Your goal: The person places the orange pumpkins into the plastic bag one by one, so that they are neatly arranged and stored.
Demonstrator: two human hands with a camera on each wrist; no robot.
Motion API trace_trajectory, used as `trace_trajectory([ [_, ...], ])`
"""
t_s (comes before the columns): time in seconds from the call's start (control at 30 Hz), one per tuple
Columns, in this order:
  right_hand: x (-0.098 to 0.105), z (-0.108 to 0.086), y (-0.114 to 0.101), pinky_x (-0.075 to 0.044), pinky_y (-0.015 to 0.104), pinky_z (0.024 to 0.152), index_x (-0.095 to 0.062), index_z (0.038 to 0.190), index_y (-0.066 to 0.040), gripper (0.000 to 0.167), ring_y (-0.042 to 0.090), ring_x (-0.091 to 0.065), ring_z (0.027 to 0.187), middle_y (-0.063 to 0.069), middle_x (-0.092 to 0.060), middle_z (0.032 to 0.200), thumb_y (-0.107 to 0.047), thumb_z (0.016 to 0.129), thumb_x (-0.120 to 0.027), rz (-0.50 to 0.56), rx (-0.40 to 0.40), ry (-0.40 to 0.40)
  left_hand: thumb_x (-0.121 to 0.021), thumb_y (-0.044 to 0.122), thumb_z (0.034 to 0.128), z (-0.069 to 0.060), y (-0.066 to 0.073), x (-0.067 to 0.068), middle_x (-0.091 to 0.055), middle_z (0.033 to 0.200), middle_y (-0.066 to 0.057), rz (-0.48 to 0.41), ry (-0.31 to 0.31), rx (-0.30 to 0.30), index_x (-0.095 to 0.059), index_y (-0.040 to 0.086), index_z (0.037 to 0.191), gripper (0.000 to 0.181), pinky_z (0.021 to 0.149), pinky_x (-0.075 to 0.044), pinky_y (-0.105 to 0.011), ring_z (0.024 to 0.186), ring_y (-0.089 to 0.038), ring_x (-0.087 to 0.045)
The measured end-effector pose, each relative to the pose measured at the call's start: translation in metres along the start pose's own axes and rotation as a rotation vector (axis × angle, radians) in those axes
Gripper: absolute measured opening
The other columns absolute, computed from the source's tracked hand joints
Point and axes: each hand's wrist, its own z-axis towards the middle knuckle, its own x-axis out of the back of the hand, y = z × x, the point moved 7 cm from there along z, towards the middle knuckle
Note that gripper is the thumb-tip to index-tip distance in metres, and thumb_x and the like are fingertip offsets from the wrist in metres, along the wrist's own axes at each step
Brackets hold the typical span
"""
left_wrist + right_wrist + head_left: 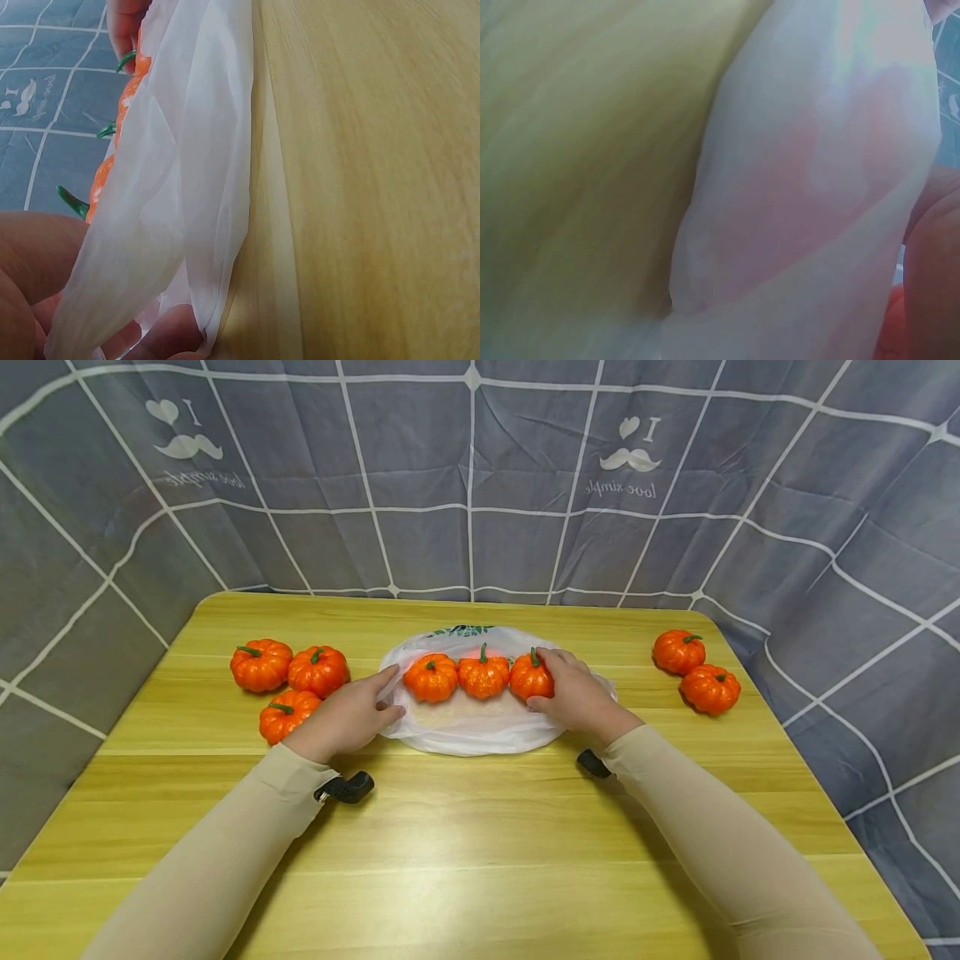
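Note:
Three orange pumpkins stand in a row on a white plastic bag (480, 739): a left one (431, 678), a middle one (483, 677) and a right one (529, 678). My right hand (573, 693) curls its thumb and fingers round the right pumpkin. At the bag's left end, my left hand (348, 714) touches the plastic with thumb and forefinger spread apart, beside the left pumpkin. White plastic (202, 150) covers part of the left hand's fingers in the left wrist view. In the right wrist view the bag (802, 195) hides most of the right hand.
On the wooden table (465, 852), three more pumpkins lie at the left, one (262, 666) farthest out and one (285, 714) partly behind my left hand. Two others (678, 652) (710, 689) lie at the right. A grey checked curtain (420, 443) surrounds the back and sides.

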Motion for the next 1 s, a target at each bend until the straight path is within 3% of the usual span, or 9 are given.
trace_trajectory([
  [0.4,0.0014,-0.0013,-0.0005,-0.032,0.062,0.125,-0.028,0.166,-0.011,0.090,0.044,-0.035,0.152,0.018,-0.031,0.169,-0.033,0.095,-0.078,-0.001,-0.001,0.006,-0.061,0.035,0.1056,-0.0001,0.0000,-0.0010,-0.052,0.157,-0.022,-0.008,0.003,-0.005,-0.022,0.009,0.169,0.079,0.115,-0.046,-0.056,0.118,-0.028,-0.064],
  [0.83,0.0062,-0.0072,-0.0027,-0.031,0.062,0.125,-0.032,0.165,-0.009,0.087,0.044,-0.034,0.153,0.019,-0.031,0.169,-0.033,0.095,-0.078,-0.001,0.010,0.014,-0.061,0.035,0.1056,0.0001,-0.0006,-0.0010,-0.057,0.152,-0.022,-0.006,0.006,0.000,-0.022,0.010,0.169,0.079,0.112,-0.048,-0.055,0.113,-0.028,-0.062],
  [1.0,0.0066,-0.0075,-0.0017,-0.032,0.062,0.125,-0.035,0.163,-0.007,0.084,0.045,-0.035,0.152,0.021,-0.034,0.167,-0.031,0.095,-0.079,-0.003,0.034,0.037,-0.061,0.033,0.1051,0.0002,0.0007,-0.0005,-0.053,0.156,-0.024,0.010,0.022,-0.017,-0.024,0.007,0.168,0.078,0.117,-0.045,-0.057,0.124,-0.033,-0.062],
])
